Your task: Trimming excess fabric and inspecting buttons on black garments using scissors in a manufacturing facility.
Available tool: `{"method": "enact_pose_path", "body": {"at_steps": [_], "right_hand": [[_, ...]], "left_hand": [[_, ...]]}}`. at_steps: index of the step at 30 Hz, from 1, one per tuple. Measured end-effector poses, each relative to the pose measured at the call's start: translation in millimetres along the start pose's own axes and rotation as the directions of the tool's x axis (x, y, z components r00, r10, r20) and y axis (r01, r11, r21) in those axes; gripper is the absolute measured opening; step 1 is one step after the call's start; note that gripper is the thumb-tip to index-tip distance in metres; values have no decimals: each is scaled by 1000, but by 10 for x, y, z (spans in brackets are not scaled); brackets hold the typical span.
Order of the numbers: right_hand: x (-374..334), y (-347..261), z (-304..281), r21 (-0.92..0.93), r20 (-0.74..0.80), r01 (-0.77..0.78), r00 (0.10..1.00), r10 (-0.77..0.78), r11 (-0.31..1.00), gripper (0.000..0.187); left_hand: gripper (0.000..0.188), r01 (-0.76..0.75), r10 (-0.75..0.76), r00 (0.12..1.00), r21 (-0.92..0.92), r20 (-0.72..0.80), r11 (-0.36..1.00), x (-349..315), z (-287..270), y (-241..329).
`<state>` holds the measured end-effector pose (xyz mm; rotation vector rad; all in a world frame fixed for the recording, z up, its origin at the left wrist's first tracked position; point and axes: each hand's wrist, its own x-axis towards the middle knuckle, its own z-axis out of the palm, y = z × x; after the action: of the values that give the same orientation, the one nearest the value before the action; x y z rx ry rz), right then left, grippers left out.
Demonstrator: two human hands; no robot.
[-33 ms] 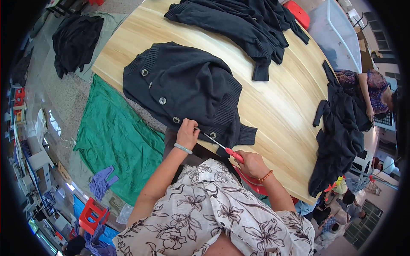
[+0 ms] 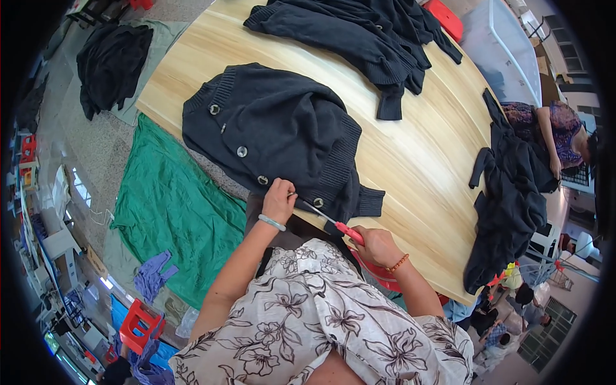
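Note:
A dark knitted cardigan with several large buttons lies on the wooden table, its ribbed front edge toward me. At that edge, between two buttons, my left hand is closed in a pinch on the knit; the fingertips hide the exact spot. My right hand is wrapped round a red-handled tool with a thin metal shaft, much like a screwdriver. Its shaft slants up and left along the cardigan edge, and the tip ends close to my left fingertips. Whether the tip touches the cloth, I cannot tell.
More dark knitwear lies at the far side of the round table. Another dark garment hangs over its right edge, beside a person. A green sheet covers floor at left, near a red stool.
The whole view has shifted very slightly. My hands, the tool and the cardigan keep practically the same positions relative to each other.

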<state>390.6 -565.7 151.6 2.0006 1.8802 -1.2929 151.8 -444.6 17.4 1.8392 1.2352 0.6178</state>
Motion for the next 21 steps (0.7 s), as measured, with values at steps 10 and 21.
{"method": "enact_pose_path", "body": {"at_steps": [10,21], "right_hand": [[-140,145,95,162,-159,1,987,25,987,30],[-475,143,53,-130,51,-198,977,206,972,24]], "left_hand": [[24,-319,312,948,233,66,919,-102,-133,394],[22,-256,250,950,10,185,967,-65,542,190]]}}
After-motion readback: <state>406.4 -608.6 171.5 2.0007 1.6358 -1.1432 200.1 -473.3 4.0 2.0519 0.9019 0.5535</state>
